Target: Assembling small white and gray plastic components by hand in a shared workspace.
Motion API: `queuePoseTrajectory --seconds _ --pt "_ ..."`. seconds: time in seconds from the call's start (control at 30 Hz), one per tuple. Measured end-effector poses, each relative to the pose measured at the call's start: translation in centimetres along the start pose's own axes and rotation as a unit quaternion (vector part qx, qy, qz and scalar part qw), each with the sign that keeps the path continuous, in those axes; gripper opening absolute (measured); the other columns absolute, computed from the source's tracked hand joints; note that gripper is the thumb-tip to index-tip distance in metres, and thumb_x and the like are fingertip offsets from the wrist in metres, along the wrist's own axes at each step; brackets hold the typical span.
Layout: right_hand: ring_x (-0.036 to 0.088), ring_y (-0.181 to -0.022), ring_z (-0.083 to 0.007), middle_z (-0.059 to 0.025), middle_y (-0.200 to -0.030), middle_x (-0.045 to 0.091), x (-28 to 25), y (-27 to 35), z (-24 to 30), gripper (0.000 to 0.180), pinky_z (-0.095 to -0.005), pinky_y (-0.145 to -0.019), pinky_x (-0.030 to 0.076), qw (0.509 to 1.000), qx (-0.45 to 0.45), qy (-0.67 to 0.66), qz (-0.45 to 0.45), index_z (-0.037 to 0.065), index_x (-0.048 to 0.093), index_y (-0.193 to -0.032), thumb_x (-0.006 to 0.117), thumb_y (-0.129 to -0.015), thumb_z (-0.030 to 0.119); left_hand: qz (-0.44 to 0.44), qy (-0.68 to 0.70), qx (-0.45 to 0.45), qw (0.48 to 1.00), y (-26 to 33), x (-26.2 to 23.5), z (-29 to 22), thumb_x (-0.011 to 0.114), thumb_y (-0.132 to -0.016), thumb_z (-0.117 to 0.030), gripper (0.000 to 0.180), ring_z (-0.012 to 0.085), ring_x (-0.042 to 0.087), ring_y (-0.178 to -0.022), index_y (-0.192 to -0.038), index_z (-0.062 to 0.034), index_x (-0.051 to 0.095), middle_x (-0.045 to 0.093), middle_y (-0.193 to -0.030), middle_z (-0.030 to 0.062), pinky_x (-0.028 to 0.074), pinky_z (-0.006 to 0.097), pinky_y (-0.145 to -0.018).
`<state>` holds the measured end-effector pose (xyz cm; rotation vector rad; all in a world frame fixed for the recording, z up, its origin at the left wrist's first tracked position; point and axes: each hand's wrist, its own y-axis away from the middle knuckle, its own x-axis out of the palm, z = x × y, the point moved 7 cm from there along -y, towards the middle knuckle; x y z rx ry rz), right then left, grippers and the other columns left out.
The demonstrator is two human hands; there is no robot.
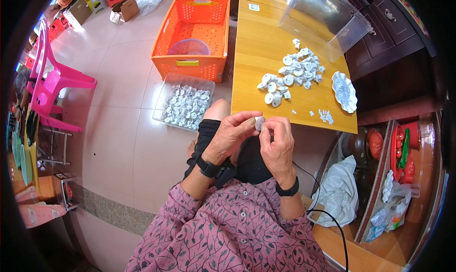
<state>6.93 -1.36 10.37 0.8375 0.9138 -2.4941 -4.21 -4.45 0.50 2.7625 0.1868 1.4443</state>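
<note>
Over my lap, just off the near edge of the wooden table [256, 30], my left hand [229, 135] pinches a small round white plastic part [259, 124] between thumb and fingertips. My right hand [277, 146] meets it from the other side, its thumb and forefinger closed against the part; whatever lies between them is hidden. Similar white plastic parts [298, 69] lie heaped on the table. Closer to the right corner is a little scatter of tiny white pieces [326, 116], beside a scalloped white dish [350, 106] holding more small pieces.
A clear bin [158, 114] full of round white parts sits on the floor left of my knee, below an orange crate [190, 62] with a purple basket [192, 46]. A clear plastic box [316, 23] stands at the table's back. Further left is a pink chair [54, 84]; a black cable [339, 227] runs at right.
</note>
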Motion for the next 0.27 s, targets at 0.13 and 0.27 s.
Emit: queuePoseTrajectory --seconds 0.13,0.27 --pt "0.063 -0.08 -0.034 -0.0174 -0.098 0.057 0.06 0.0 0.0 0.015 -0.0424 -0.066 0.053 0.999 0.022 -0.039 -0.005 0.001 0.054 -0.098 0.064 -0.087 -0.003 0.011 0.022 -0.002 1.0 0.08 0.05 0.03 0.062 -0.1 -0.015 0.031 0.0151 0.066 -0.098 -0.127 0.0 0.063 0.069 -0.113 0.0081 0.054 0.032 -0.089" --pt "0.064 -0.079 -0.0323 -0.0169 -0.098 0.057 0.17 0.09 -0.24 0.014 -0.0406 -0.066 0.055 1.0 0.005 -0.016 0.002 0.0 0.054 -0.099 0.063 -0.088 -0.003 0.012 0.026 -0.007 1.0 0.01 -0.13 0.23 0.062 -0.1 -0.015 0.031 0.0151 0.066 -0.098 -0.128 -0.0002 0.063 0.069 -0.113 0.008 0.055 0.032 -0.089"
